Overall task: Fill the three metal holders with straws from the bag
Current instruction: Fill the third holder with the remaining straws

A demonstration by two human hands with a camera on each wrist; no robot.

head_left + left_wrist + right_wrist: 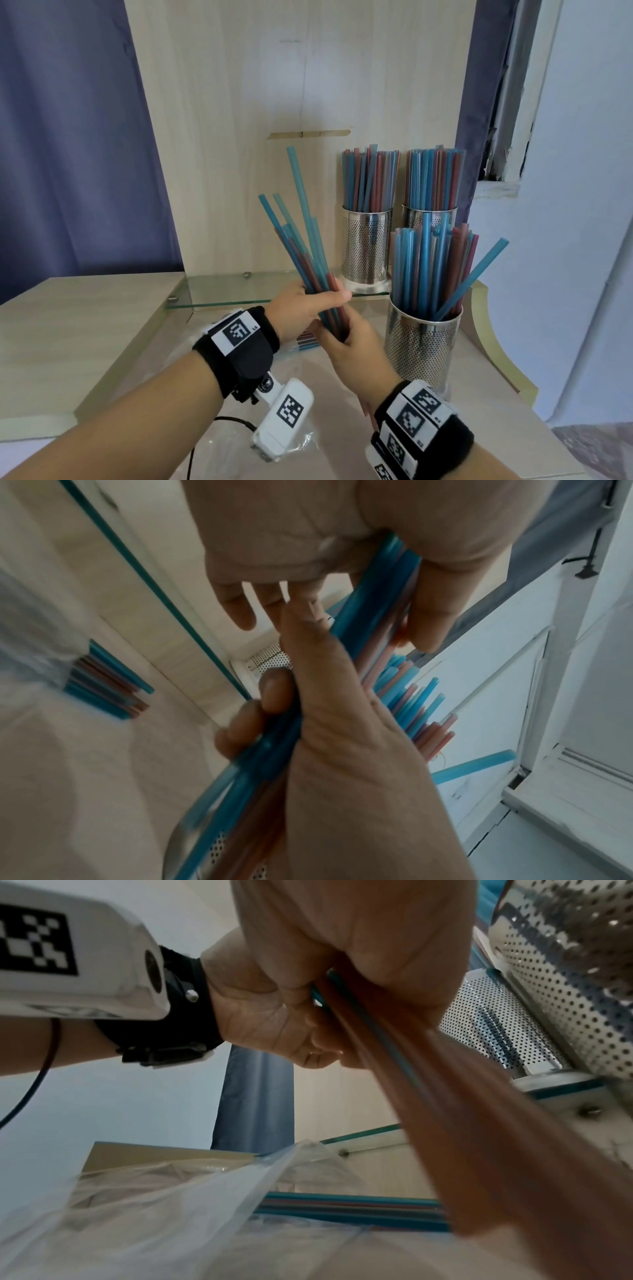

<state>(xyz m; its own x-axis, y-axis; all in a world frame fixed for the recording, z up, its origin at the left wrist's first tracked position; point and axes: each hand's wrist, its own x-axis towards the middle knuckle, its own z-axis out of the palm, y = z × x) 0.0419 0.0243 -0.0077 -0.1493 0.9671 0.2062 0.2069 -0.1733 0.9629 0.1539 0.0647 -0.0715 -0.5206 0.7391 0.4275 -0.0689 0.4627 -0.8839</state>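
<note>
A loose bundle of blue and red straws (pixel 308 260) fans upward in the middle of the head view. My left hand (pixel 325 301) grips it with the thumb across the front. My right hand (pixel 342 342) holds the bundle's lower end just beneath. In the left wrist view the straws (pixel 369 610) run between thumb and palm. Three perforated metal holders stand to the right, all packed with straws: back left holder (pixel 367 245), back right holder (pixel 428 214), front holder (pixel 423 342). The clear bag (pixel 171 1204) lies on the table below with straws (pixel 342 1207) inside.
A glass shelf (pixel 239 291) carries the two back holders against a wooden panel (pixel 301 85). One blue straw (pixel 479 274) leans out of the front holder to the right. Blue curtain hangs left; the table's curved edge (pixel 496 342) is at right.
</note>
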